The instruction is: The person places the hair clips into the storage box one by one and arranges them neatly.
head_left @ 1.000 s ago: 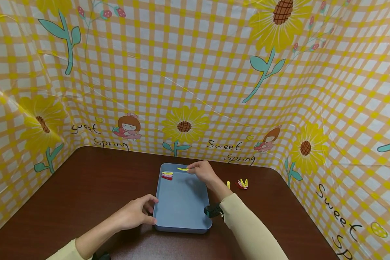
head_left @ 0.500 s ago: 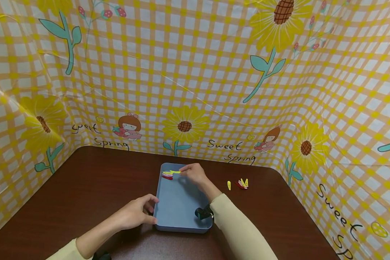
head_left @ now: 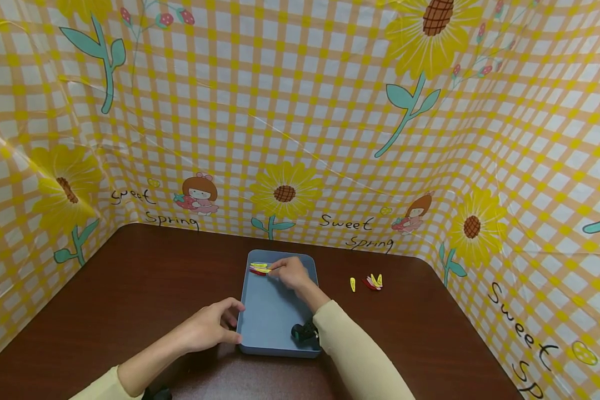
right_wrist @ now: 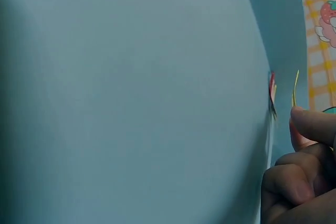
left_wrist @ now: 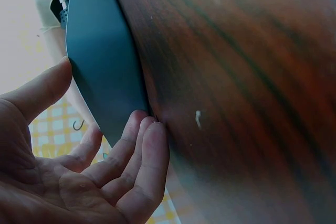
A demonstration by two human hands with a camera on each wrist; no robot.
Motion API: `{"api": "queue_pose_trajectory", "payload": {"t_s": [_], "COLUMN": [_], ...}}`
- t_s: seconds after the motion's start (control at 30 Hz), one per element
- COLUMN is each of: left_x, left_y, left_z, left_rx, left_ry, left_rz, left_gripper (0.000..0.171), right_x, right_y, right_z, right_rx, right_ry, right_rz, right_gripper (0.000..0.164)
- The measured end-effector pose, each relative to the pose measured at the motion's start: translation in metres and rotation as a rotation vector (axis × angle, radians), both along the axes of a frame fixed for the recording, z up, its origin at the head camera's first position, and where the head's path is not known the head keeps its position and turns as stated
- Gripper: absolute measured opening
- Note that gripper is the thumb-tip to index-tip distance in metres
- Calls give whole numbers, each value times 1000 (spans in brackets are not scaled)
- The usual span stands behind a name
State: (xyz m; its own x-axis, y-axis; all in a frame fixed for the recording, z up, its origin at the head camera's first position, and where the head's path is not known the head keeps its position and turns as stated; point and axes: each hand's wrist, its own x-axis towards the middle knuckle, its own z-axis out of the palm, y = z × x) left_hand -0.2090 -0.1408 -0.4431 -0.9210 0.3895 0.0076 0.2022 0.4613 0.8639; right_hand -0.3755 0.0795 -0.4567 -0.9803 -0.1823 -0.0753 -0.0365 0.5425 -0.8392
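Note:
My right hand (head_left: 291, 273) pinches a yellow snap hair clip (right_wrist: 295, 88) between thumb and finger, above the blue tray (head_left: 265, 328). Its tip is over a small row of hair clips (head_left: 258, 265), yellow, pink and red, at the tray's far left corner. Seen from the right wrist, the held clip is apart from the red clip (right_wrist: 272, 87) by the tray wall. My left hand (head_left: 207, 328) rests against the tray's left side. In the left wrist view, its thumb touches the rim and several loosely bent fingers (left_wrist: 152, 150) touch the lower wall.
To the right of the tray, a single yellow hair clip (head_left: 352, 284) lies on the dark brown table (head_left: 130, 289). Beside it is a loose pile of red, pink and yellow clips (head_left: 373, 281). A checked, flower-printed cloth (head_left: 220, 139) stands around the table's back and sides.
My right hand has moved left and nearer to me with the yellow hair clip, from the tray's far side to the row of clips. The left hand has stayed in place.

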Motion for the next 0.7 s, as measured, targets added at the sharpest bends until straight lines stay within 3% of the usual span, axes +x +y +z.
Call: {"api": "queue_pose_trajectory", "payload": {"t_s": [0.7], "left_x": [-1], "left_y": [1], "left_z": [-1], "left_rx": [-18], "left_ry": [7], "left_rz": [9], "left_gripper": [56], "right_x": [2], "right_y": [-10], "right_z": [-5], "right_rx": [113], "right_ry": [113], "right_rz": [45], "right_gripper": [10]}}
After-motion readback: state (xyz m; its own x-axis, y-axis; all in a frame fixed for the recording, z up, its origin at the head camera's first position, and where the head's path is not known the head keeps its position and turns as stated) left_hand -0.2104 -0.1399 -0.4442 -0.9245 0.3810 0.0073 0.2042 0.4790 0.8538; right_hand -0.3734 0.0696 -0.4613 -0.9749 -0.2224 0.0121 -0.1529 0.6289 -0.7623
